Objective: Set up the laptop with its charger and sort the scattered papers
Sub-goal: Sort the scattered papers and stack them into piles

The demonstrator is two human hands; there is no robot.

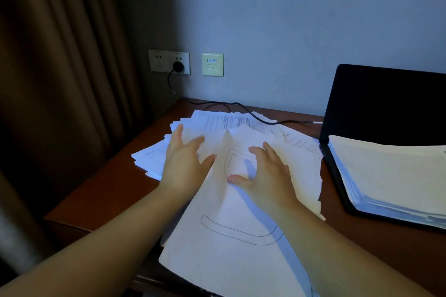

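Observation:
A loose spread of white papers (236, 243) covers the middle of the brown desk (103, 190); the top sheet bears curved black outlines. My left hand (185, 161) rests on the papers' left side with fingers spread. My right hand (263, 173) presses flat on the top sheet, fingers splayed. A black laptop (386, 103) stands open at the right, its screen dark. A neat stack of papers (391, 176) lies on its keyboard. A black charger cable (243, 108) runs from a plug (178, 66) in the wall socket across the papers toward the laptop.
A brown curtain (60, 67) hangs at the left beside the desk's left edge. A second wall plate (212, 64) sits right of the socket. Bare desk wood shows at the left and at the bottom right.

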